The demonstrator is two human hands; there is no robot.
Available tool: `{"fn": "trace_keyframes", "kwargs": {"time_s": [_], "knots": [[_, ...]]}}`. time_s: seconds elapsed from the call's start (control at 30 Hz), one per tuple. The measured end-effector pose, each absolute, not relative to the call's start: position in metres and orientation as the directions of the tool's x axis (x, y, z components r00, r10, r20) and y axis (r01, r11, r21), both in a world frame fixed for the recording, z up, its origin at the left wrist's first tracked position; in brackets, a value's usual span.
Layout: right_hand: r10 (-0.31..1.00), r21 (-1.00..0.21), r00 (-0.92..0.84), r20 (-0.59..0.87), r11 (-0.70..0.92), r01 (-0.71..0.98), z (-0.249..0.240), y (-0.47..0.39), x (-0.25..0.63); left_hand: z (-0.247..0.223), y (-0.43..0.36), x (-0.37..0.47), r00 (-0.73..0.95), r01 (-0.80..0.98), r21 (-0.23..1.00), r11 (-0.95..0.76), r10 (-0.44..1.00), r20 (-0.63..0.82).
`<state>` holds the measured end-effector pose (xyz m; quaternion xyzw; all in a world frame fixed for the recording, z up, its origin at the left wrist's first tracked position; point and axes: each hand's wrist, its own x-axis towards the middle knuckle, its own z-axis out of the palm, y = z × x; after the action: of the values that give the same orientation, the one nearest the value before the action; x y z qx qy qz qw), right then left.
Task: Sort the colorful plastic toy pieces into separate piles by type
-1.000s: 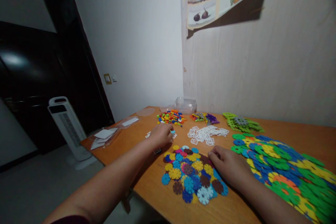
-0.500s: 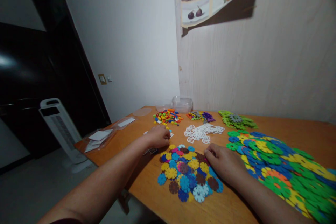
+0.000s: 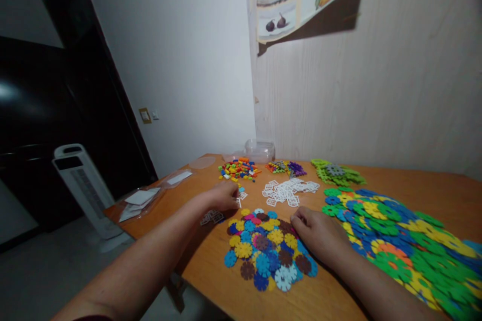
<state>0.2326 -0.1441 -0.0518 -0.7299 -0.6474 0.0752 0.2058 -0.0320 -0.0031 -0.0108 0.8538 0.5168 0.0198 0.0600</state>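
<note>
My left hand (image 3: 227,196) is closed, with a small white lattice piece (image 3: 238,202) at its fingertips, left of the pile of white lattice pieces (image 3: 286,191). More lattice pieces (image 3: 213,217) lie below its wrist, partly hidden by the forearm. My right hand (image 3: 311,228) rests with curled fingers at the right edge of a pile of small notched discs (image 3: 263,246) in yellow, blue, brown and pink. Whether it holds anything cannot be made out.
Large green, blue and yellow discs (image 3: 399,241) cover the right side of the wooden table (image 3: 211,281). Behind are small coloured bricks (image 3: 238,168), purple pieces (image 3: 296,169), green pieces (image 3: 335,173) and a clear container (image 3: 260,149). Plastic bags (image 3: 139,200) lie at the left edge.
My left hand has shifted slightly left and down, and a white lattice piece now shows at its fingertips. My right hand has stayed beside the small discs. The view has moved slightly.
</note>
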Motion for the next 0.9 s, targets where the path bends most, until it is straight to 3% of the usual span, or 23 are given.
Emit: {"fn": "trace_keyframes", "kwargs": {"time_s": [0.17, 0.33, 0.4, 0.5, 0.6, 0.7, 0.8, 0.9], "knots": [[0.976, -0.409, 0.149, 0.157, -0.072, 0.910, -0.051, -0.145, 0.233, -0.017, 0.009, -0.018, 0.447, 0.760, 0.553, -0.341, 0.892, -0.064], [0.976, -0.423, 0.144, 0.161, -0.064, 0.904, -0.053, -0.144, 0.234, -0.006, 0.016, 0.012, 0.351, 0.449, 0.872, -0.196, 0.936, 0.030], [0.977, -0.421, 0.142, 0.159, -0.063, 0.905, -0.055, -0.143, 0.235, -0.001, 0.018, 0.017, 0.341, 0.348, 0.919, -0.184, 0.938, 0.059], [0.978, -0.411, 0.146, 0.149, -0.074, 0.909, -0.055, -0.142, 0.235, -0.003, 0.022, 0.013, 0.353, 0.541, 0.794, -0.279, 0.932, 0.088], [0.978, -0.400, 0.145, 0.152, -0.073, 0.913, -0.053, -0.143, 0.234, -0.013, 0.026, 0.001, 0.320, 0.826, 0.466, -0.318, 0.944, 0.077], [0.977, -0.399, 0.145, 0.156, -0.072, 0.914, -0.051, -0.144, 0.233, -0.020, 0.025, -0.009, 0.296, 0.921, 0.258, -0.291, 0.955, 0.023], [0.978, -0.401, 0.145, 0.153, -0.073, 0.913, -0.051, -0.145, 0.232, -0.024, 0.023, -0.012, 0.299, 0.934, 0.204, -0.292, 0.954, -0.008], [0.978, -0.395, 0.138, 0.157, -0.066, 0.916, -0.052, -0.144, 0.232, -0.028, 0.024, -0.010, 0.264, 0.939, 0.227, -0.256, 0.965, -0.001]]}}
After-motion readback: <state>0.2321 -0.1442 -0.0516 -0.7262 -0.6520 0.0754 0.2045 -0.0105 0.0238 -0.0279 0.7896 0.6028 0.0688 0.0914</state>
